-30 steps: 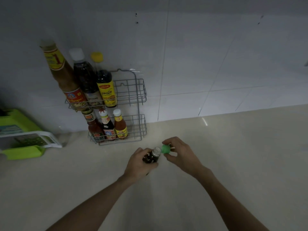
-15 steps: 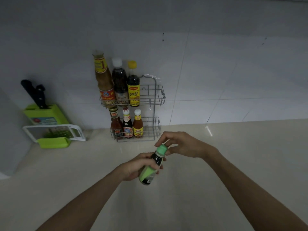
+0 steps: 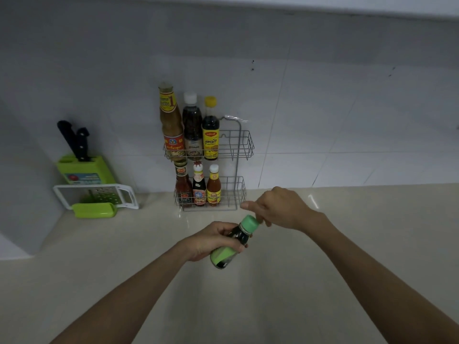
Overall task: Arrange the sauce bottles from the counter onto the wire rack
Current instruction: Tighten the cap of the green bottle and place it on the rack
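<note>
My left hand (image 3: 211,240) grips a small dark sauce bottle (image 3: 229,247) with a green label, tilted above the counter. Its green cap (image 3: 249,224) points up and to the right, and the fingers of my right hand (image 3: 280,209) pinch that cap. A two-tier wire rack (image 3: 239,145) stands against the tiled wall behind. Three tall bottles (image 3: 192,127) fill the left of its upper tier, and three small bottles (image 3: 198,187) fill the left of its lower tier. The right end of each tier holds nothing.
A green knife block (image 3: 84,170) with black-handled knives stands at the left by the wall. A white-framed grater (image 3: 99,194) with a green holder lies in front of it. A pale beige counter (image 3: 347,244) spreads around my arms.
The view has pulled back and shifted, so the rack sits further right. The green cap, held off the bottle a second ago, now sits on its neck. The bottle has tilted up.
</note>
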`<state>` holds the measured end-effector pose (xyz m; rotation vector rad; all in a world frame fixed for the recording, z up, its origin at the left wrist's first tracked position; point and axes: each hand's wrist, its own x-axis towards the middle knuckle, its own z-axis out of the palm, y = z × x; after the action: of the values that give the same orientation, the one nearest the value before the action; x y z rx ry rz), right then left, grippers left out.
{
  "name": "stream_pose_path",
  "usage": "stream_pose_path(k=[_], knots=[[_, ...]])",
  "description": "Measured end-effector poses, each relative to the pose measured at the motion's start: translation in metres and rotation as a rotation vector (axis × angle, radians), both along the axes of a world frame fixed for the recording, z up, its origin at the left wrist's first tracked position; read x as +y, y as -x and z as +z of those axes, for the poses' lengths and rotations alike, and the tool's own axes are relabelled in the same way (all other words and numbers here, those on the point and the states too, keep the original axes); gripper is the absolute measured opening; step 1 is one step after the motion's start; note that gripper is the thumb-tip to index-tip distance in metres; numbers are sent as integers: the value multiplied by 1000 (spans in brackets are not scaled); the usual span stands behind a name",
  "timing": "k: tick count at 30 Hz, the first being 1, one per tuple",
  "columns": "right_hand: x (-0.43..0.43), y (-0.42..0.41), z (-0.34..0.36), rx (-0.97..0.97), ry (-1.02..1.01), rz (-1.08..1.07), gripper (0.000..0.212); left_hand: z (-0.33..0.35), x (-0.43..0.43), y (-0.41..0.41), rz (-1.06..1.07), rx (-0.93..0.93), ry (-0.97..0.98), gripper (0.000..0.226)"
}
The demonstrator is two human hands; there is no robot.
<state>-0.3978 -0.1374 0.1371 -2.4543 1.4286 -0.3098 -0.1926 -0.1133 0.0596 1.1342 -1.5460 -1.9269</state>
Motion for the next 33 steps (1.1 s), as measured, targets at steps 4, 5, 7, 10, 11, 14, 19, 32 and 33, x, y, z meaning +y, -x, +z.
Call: stream_pose_path(k=[4,5,7,10,11,14,19,32,33], knots=[[6,0,1,-217,-192,108,30,2,1,2,41,38,7,38],[8,0,2,-172,-163,98,29,3,1,2,37,28,18,38],[8,-1,0,30,-35,0,50,3,3,3,13,16,25,39],[14,-1,-5,-64,-23,53,47,1,5,1,39,97,-23,35],[16,-1,-6,-110,-37,92,39,2,5,-1,44,115,-26,35],[16,-1,-13,-57,43,84,31,4,2,-3,65,51,78,33],[17,-4,-43,-251,-38,-19,33,-3,1,-2,218,-207,351,43],[4,-19,-56,-627,-258,-222,11,-6,2,0,414,-427,686,63],[-3,-17,-46,-579,-234,-171,10,-3,2,-4,403,-368,600,64]])
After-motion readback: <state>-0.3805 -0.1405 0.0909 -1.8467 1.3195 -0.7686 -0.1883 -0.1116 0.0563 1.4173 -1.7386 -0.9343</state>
